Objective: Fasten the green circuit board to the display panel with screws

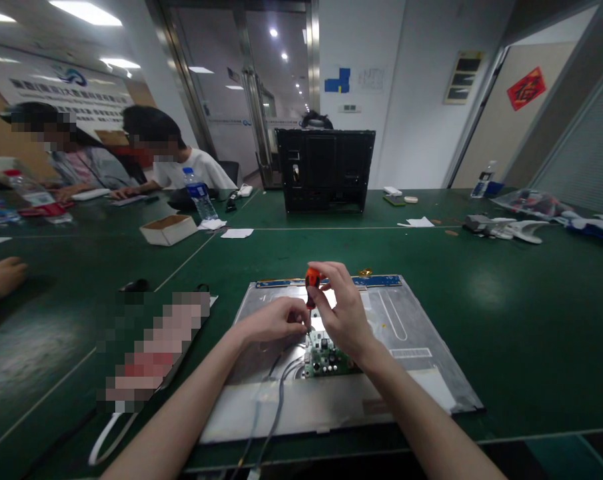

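Note:
A flat silver metal panel [406,313] lies in front of me, with a green circuit board [326,360] at its middle. My right hand [344,307] grips the orange and black handle of a screwdriver [312,280], held upright with its shaft pointing down at the board's upper left corner. Beside the shaft, my left hand [281,319] has its fingers closed near the tip; what they pinch, if anything, is hidden. Grey cables [280,400] run from the board toward the table's front edge. A blue strip board [381,281] lines the panel's far edge.
Left of the panel lies a blurred-out device [156,353] with a white cable. Farther back stand an open box [168,230], a water bottle [199,193] and a black monitor housing [326,170]. Two people [181,160] sit at the left; another hand [4,280] rests nearer.

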Demonstrator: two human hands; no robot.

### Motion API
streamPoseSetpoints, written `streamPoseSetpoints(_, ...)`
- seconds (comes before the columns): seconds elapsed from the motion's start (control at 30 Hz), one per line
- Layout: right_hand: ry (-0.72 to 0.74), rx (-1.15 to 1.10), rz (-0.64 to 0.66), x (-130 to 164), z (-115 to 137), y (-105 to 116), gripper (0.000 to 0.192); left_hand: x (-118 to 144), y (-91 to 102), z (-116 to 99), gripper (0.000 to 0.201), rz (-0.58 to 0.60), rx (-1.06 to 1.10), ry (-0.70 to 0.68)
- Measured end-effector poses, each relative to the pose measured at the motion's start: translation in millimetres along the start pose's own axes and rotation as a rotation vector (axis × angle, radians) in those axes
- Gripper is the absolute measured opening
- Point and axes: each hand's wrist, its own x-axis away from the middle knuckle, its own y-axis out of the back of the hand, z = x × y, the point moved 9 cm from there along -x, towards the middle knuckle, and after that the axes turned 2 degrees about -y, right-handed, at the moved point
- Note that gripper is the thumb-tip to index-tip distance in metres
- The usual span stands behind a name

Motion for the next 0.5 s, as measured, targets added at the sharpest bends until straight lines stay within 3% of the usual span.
streamPoseSetpoints(0.23, 0.057, 0.093, -0.032, 2.5, 3.7, 0.0, 0.039, 0.1, -1.4, 0.9, 0.011, -0.005, 0.02, -0.003)
streamPoseSetpoints(0.5, 0.076, 0.098, -0.074, 3.0, 5.8, 4.1, 0.03, 0.4, 0.3, -3.1, 0.01, 0.001, -0.017, 0.018)
